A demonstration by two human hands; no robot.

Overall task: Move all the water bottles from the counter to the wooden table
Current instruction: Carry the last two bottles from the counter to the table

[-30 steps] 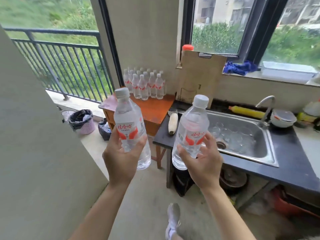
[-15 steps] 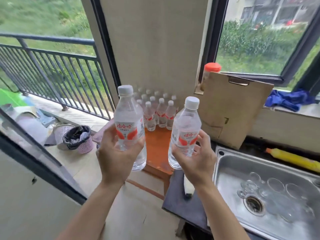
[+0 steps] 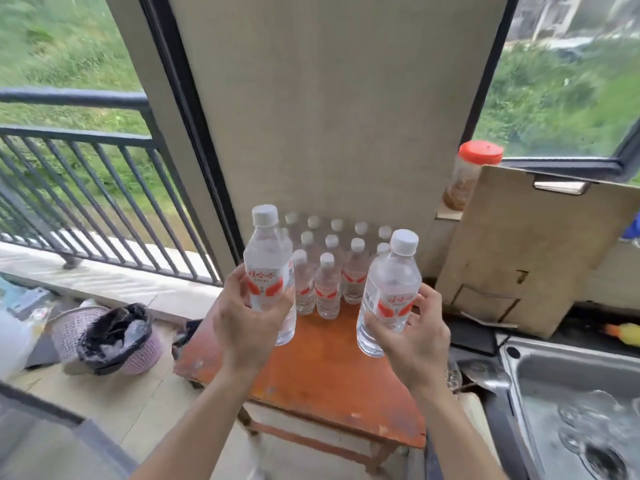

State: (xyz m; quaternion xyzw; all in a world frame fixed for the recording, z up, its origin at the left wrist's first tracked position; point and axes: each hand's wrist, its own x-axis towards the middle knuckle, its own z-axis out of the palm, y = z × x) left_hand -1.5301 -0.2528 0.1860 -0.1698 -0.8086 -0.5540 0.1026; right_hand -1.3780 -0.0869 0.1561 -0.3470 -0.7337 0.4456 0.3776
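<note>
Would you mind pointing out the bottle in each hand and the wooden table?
left-hand bottle (image 3: 268,277), head view, on its label
right-hand bottle (image 3: 394,271), head view, on the clear body above its label
wooden table (image 3: 329,368), head view, on the bare orange top

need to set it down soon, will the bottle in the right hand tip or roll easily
The bottle looks full, so probably heavy for its size and fairly firm. Tall and narrow, it could tip if knocked against the standing bottles; being round, it would then likely roll on the wooden table.
</note>
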